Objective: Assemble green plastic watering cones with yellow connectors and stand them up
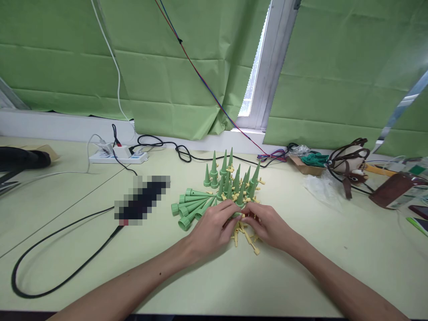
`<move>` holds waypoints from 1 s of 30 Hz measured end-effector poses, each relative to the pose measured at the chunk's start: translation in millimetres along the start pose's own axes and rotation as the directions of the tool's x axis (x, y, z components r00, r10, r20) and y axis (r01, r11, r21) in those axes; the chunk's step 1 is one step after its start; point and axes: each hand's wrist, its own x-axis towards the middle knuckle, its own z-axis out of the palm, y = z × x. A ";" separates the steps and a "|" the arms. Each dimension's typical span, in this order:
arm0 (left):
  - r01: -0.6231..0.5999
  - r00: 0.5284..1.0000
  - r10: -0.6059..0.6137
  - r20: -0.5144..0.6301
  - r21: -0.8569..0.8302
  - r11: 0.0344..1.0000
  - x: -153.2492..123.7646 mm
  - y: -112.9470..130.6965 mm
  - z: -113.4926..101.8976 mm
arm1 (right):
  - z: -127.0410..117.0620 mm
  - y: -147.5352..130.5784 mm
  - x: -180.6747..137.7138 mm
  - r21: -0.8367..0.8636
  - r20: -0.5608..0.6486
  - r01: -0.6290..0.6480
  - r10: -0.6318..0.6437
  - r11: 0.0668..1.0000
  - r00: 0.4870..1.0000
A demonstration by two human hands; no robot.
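My left hand [217, 225] is closed around a green plastic watering spike [236, 215], of which only a small part shows between the fingers. My right hand [267, 223] meets it at the spike's end, thumb and fingers pinched; whatever they hold is hidden. Just beyond the hands, several green cone spikes [214, 165] stand upright in a cluster, some with small yellow pieces at their sides. Left of them, more green spikes [189, 218] lie in a fan, wide ends outward. Loose yellow valve pieces [249, 240] lie under and between my hands.
A pixelated dark device [143, 200] with a looped black cable lies to the left. Behind it sits a white power strip [117, 156]. At the right are a cardboard box [306, 166], clear plastic wrap [323, 191] and a dark red case [396, 191]. Green blinds hang behind the table.
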 end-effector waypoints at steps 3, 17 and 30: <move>-0.001 1.000 0.001 0.004 -0.006 1.000 0.2 0.3 -0.1 | -0.6 -1.6 -0.7 -0.007 0.002 -0.001 0.001 1.000 1.000; 0.009 1.000 -0.009 0.007 -0.010 1.000 -0.3 0.6 0.4 | 0.4 -1.0 -0.1 -0.044 0.014 -0.002 0.003 0.999 1.000; 0.095 0.992 -0.095 -0.078 0.000 0.995 1.1 1.1 0.1 | -0.9 -2.7 -0.3 0.019 -0.179 0.001 0.002 1.000 0.984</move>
